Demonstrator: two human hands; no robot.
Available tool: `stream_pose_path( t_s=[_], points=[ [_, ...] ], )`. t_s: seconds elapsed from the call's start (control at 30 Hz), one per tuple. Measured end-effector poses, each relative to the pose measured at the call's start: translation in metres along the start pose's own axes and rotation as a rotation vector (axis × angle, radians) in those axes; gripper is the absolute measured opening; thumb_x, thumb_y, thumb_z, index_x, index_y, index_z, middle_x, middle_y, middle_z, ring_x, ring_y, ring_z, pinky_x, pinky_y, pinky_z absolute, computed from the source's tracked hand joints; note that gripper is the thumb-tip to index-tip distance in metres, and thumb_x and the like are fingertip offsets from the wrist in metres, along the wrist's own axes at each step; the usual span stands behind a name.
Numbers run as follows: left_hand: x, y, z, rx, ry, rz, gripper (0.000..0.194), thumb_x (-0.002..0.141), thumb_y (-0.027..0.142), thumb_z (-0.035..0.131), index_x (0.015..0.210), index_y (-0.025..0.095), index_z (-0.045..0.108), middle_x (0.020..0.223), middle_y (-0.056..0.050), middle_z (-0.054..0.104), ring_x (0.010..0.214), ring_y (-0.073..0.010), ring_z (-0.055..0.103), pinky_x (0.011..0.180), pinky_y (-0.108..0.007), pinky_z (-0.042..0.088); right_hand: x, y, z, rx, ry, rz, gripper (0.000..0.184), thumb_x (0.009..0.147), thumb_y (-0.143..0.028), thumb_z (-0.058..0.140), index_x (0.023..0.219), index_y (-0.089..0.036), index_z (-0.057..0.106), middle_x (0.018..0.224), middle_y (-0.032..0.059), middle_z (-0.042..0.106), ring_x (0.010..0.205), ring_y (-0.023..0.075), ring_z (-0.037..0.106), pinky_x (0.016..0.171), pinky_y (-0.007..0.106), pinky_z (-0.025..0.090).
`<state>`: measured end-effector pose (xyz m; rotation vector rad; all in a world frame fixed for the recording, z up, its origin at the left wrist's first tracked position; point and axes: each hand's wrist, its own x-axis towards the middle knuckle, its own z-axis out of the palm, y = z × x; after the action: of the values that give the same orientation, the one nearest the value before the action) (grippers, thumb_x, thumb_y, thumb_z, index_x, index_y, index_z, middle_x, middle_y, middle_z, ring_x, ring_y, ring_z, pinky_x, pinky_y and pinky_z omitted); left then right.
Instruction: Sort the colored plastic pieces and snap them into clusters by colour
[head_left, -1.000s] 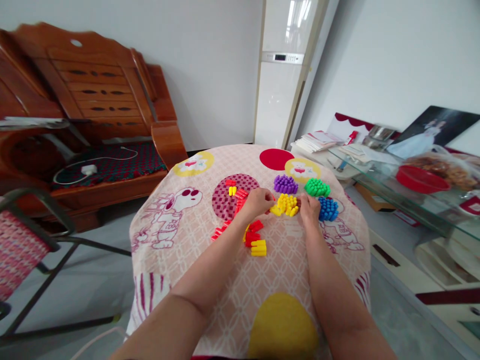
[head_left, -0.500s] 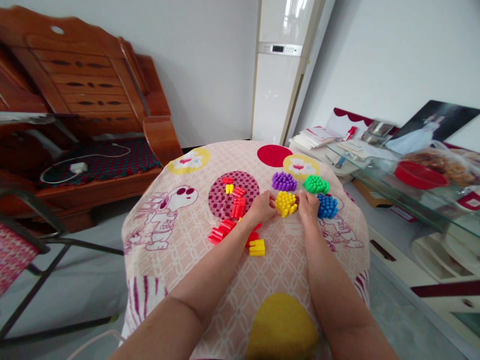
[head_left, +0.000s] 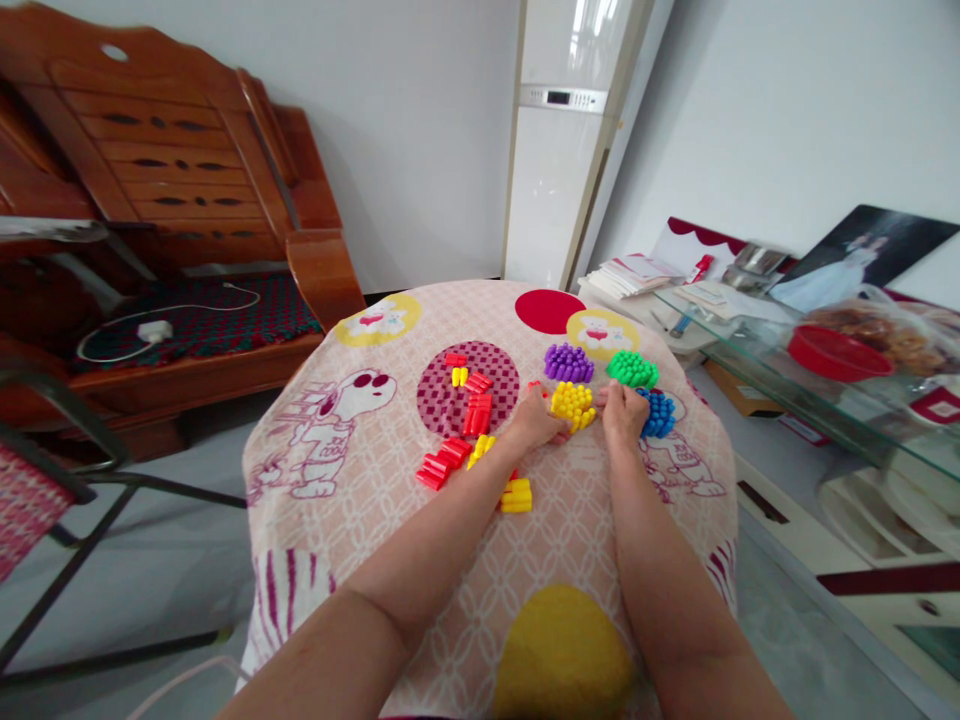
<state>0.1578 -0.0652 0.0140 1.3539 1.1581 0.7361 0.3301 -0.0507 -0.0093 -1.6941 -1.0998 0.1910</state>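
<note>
Since half a second ago, your left hand (head_left: 537, 420) has slid closer to you along the near-left edge of the yellow peg cluster (head_left: 573, 403), uncovering a few loose yellow pegs (head_left: 480, 447) beside your forearm. Your right hand (head_left: 622, 410) is staying put. Both hands are resting curled, fingers bent and touching opposite sides of the yellow peg cluster; you are not visibly gripping anything, though I cannot tell for sure. The cluster is sitting on the patterned tablecloth (head_left: 375, 470), between the purple cluster (head_left: 568, 362), green cluster (head_left: 632, 369) and blue cluster (head_left: 660, 412).
</note>
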Motion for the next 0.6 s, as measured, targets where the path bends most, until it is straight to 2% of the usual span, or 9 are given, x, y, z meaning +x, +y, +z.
stream_pose_path(
  t_s=[0.13, 0.23, 0.4, 0.5, 0.6],
  points=[
    [-0.003, 0.006, -0.001, -0.102, -0.002, -0.090, 0.073, 0.078, 0.006, 0.067, 0.140, 0.016, 0.030, 0.065, 0.006, 0.064, 0.061, -0.0147, 0.068, 0.062, -0.026, 0.059, -0.001, -0.002, -0.004, -0.018, 0.014, -0.037, 0.051, 0.088, -0.046, 0.038, 0.080, -0.014, 0.076, 0.057, 0.0079, 0.066, 0.067, 0.0242, 0.065, 0.066, 0.032, 0.047],
    [-0.005, 0.008, -0.002, -0.106, 0.002, -0.084, 0.079, 0.076, 0.006, 0.069, 0.143, 0.016, 0.028, 0.066, 0.005, 0.066, 0.061, -0.0152, 0.069, 0.061, -0.025, 0.058, -0.003, -0.006, -0.003, -0.032, -0.057, -0.046, 0.052, 0.088, -0.046, 0.038, 0.085, -0.013, 0.077, 0.052, 0.0061, 0.063, 0.064, 0.0238, 0.063, 0.063, 0.031, 0.046],
    [-0.004, 0.009, -0.009, -0.026, 0.012, -0.052, 0.076, 0.074, 0.003, 0.065, 0.142, 0.016, 0.032, 0.070, 0.003, 0.066, 0.061, -0.0149, 0.068, 0.059, -0.024, 0.057, -0.006, -0.010, 0.000, -0.049, -0.136, 0.024, 0.050, 0.089, -0.046, 0.039, 0.088, -0.012, 0.076, 0.039, 0.0012, 0.050, 0.049, 0.0218, 0.054, 0.055, 0.031, 0.042],
    [-0.001, 0.011, -0.018, -0.001, 0.021, -0.031, 0.081, 0.074, 0.002, 0.063, 0.146, 0.015, 0.029, 0.068, 0.005, 0.064, 0.063, -0.0155, 0.069, 0.062, -0.025, 0.057, -0.007, -0.009, 0.002, -0.044, -0.117, 0.031, 0.050, 0.089, -0.045, 0.038, 0.091, -0.011, 0.076, 0.040, 0.0009, 0.050, 0.048, 0.0213, 0.054, 0.054, 0.031, 0.042],
    [0.000, 0.015, -0.036, 0.003, 0.004, 0.000, 0.083, 0.074, 0.002, 0.061, 0.149, 0.013, 0.027, 0.066, 0.004, 0.064, 0.065, -0.0165, 0.070, 0.064, -0.026, 0.057, -0.007, -0.007, 0.003, -0.045, -0.108, 0.029, 0.050, 0.089, -0.045, 0.039, 0.093, -0.011, 0.076, 0.042, 0.0014, 0.052, 0.048, 0.0211, 0.054, 0.053, 0.030, 0.042]
  ],
)
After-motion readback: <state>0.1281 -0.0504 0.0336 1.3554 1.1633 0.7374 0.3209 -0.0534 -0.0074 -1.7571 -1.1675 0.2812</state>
